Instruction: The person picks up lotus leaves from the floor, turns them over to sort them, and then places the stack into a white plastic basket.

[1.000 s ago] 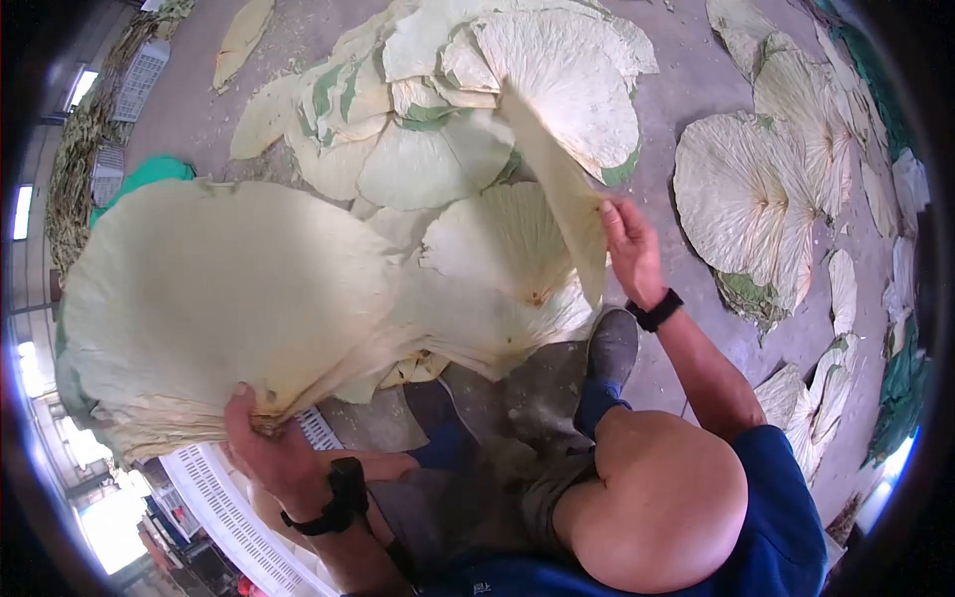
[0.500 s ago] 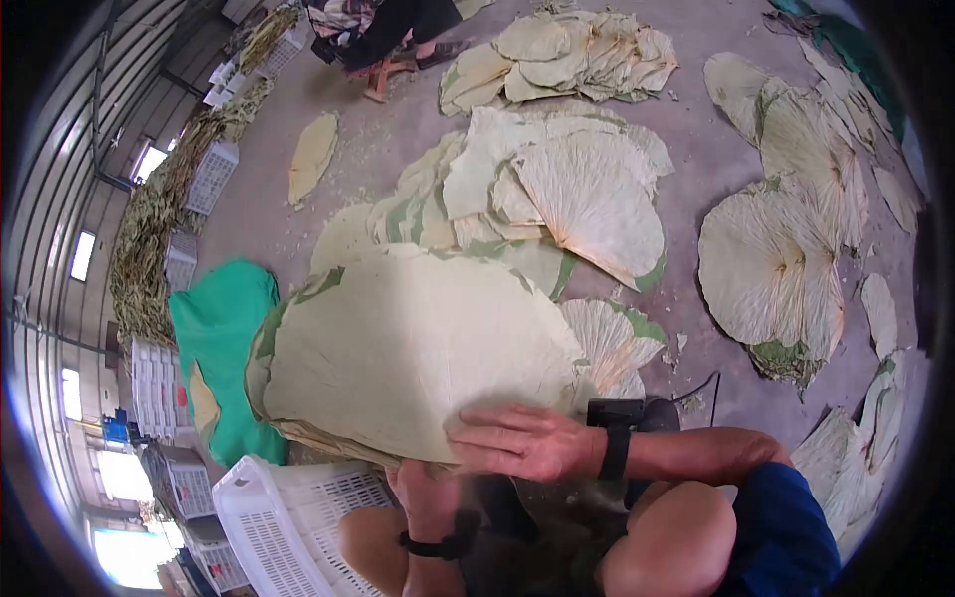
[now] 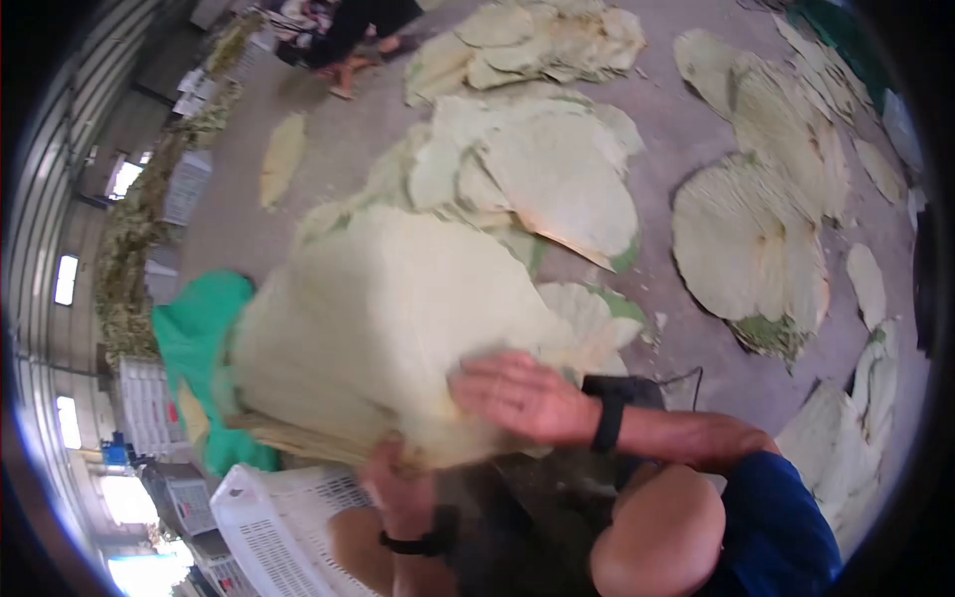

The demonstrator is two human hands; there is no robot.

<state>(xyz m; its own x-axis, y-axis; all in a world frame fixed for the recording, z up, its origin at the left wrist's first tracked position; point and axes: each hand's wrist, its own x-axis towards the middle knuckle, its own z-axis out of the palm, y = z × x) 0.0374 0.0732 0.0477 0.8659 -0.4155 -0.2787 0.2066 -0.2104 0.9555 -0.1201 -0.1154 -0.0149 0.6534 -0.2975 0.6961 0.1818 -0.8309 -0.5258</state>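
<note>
A thick stack of large, pale, dried lotus leaves [image 3: 388,308], folded into half-rounds, lies before my knees. My left hand [image 3: 398,488] is closed on its near edge, thumb uppermost and fingers hidden below the leaves. Beside the thumb the top layer looks bent and blurred. My right hand [image 3: 522,398] rests flat on the top leaf with its fingers stretched out, right of the left hand. Both wrists wear dark bands.
Behind the stack lie more leaf piles [image 3: 557,179], with others [image 3: 751,249] to the right. A white plastic crate [image 3: 288,527] stands by my left knee, near a green cloth [image 3: 204,338]. Another person [image 3: 358,30] sits at the far left. Filled crates line the wall.
The view has shifted, so the floor piles appear higher and further left. My left hand has risen a little at the stack's near edge, and the leaf there now bends.
</note>
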